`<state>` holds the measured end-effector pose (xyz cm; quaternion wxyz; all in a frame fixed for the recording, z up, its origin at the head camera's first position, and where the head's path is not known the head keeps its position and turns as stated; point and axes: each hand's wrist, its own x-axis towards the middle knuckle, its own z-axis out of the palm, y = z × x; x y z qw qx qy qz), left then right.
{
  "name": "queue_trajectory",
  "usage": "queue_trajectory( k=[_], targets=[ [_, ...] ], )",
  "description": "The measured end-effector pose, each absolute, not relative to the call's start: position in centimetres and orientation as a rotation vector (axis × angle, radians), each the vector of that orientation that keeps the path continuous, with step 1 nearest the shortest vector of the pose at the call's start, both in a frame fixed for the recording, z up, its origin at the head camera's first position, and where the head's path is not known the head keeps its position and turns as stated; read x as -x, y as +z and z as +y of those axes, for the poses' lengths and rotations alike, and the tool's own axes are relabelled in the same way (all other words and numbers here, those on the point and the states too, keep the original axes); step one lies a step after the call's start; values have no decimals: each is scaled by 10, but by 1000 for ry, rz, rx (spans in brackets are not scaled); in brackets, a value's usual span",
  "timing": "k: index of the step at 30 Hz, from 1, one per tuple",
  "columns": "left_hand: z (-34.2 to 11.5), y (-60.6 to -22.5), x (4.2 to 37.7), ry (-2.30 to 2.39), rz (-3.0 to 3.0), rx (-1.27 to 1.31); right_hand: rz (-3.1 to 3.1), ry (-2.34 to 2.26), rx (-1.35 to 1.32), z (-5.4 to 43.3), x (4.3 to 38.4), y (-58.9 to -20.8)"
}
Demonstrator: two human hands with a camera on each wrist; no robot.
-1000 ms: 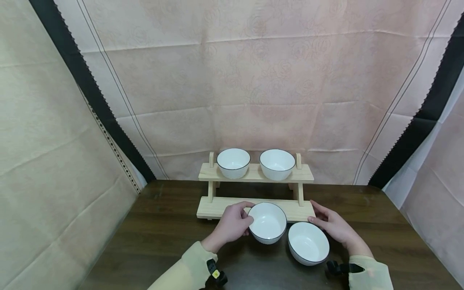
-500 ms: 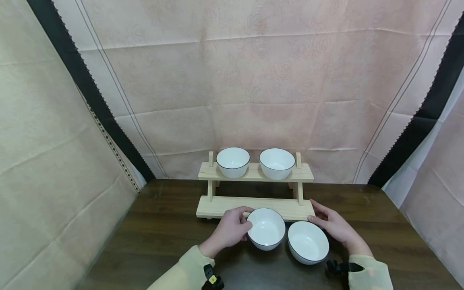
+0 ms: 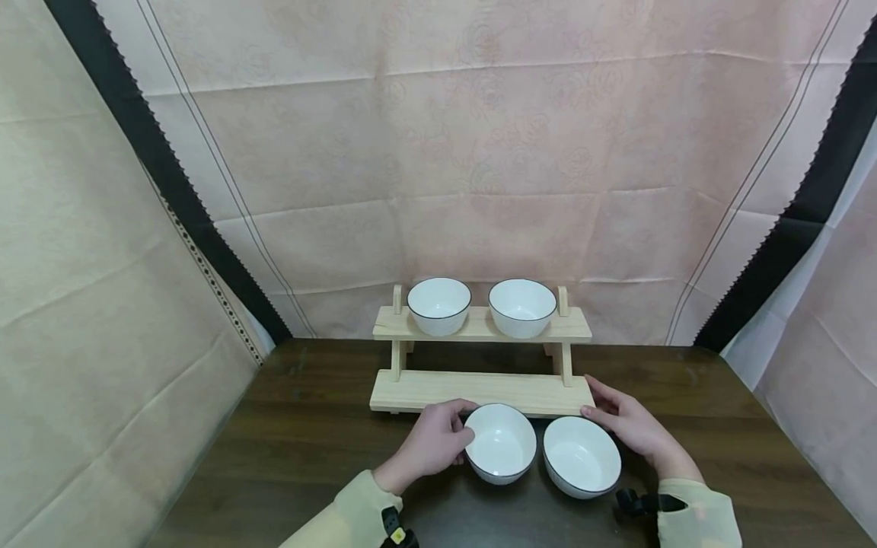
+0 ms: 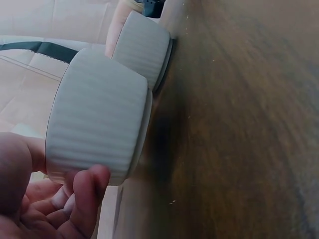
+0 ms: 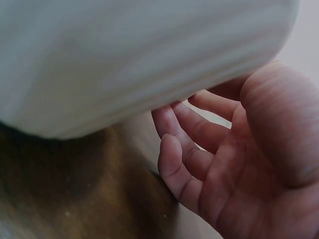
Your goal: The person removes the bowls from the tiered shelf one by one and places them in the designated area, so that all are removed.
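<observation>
From the head view, my left hand [image 3: 433,440] pinches the left side of a white bowl [image 3: 502,444], thumb over the dark rim and fingers against the outer wall. That round bowl faces mouth up, its axis close to upright, in front of the wooden stand [image 3: 473,390] and on the near side of it. A second bowl [image 3: 582,458] sits mouth up on the bench [image 3: 315,449] just beside it, towards the bench's right edge. The stand's long axis runs left to right, along the bench's far edge, about midway between the side edges; its upper board carries a left bowl [image 3: 439,307] and a right bowl [image 3: 523,309], both mouth up. My right hand [image 3: 637,430] grips the right end of the lower board, thumb at the front corner, forefinger at the back one. From the left wrist, I see the pinched bowl's ridged wall, my lower fingers bent against it, its foot towards the bench; whether the foot touches I cannot tell. From the right wrist, a blurred pale bowl wall hides some of my fingertips; the fingers are half bent and slightly apart.
</observation>
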<state>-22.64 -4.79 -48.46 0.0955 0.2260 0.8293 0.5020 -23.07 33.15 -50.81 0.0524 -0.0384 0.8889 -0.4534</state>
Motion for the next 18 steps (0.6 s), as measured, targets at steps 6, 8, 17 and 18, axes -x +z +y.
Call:
queue_trajectory(
  k=[6,8,17,18],
  targets=[
    [-46,-489,224,1461,2450,-679,2700,-1377,116,332,232,-508],
    [-45,-490,224,1464,2446,-685,2701,-1376,119,332,232,-508],
    [-42,-492,224,1469,2434,-705,2707,-1378,136,331,232,-507],
    [-42,-492,224,1470,2433,-706,2707,-1380,138,331,232,-507]
  ],
)
